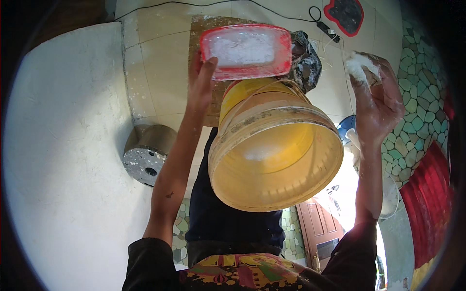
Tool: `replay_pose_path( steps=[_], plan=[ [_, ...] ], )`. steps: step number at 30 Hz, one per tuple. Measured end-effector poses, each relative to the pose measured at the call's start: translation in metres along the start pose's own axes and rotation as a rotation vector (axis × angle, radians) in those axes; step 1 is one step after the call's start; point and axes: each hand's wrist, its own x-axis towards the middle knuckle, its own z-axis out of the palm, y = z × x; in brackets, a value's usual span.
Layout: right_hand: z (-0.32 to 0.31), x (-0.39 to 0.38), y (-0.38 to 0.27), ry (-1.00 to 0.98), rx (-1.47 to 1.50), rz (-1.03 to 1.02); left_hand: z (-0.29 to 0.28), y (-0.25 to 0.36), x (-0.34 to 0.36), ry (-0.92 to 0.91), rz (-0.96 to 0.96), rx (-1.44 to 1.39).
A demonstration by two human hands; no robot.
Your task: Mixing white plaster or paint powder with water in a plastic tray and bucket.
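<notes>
My left hand grips the left end of a red rectangular tub, its thumb over the rim. White powder lies inside the tub. Raised on the right, my right hand has its fingers curled around a clump of white powder, which also coats the fingertips. Between my forearms is a large yellow bucket, its wide mouth facing me and its wire handle at the far side. A pale patch shows inside it. Neither hand touches the bucket.
A crumpled black plastic bag lies beside the tub, near a brown board. A black cable runs to a power strip near a red-edged dark pad. A speckled cylinder stands by the white wall at left.
</notes>
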Motion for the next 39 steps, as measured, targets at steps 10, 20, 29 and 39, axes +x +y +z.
replay_pose_path(
  steps=[10, 20, 29, 39],
  plan=[
    [0.05, -0.029, 0.169, -0.399, -0.331, 0.292, -0.021, -0.005, 0.007, -0.041, -0.051, 0.016],
    [0.077, -0.036, 0.196, -0.445, -0.545, 0.149, -0.02, -0.009, -0.004, -0.019, -0.027, -0.007],
    [0.089, -0.048, 0.223, -0.382, -0.489, -0.137, -0.017, -0.007, -0.009, -0.016, -0.011, -0.054],
    [0.084, -0.037, 0.226, -0.551, -0.611, 0.148, -0.026, -0.007, -0.014, -0.019, 0.008, -0.02]
  ],
)
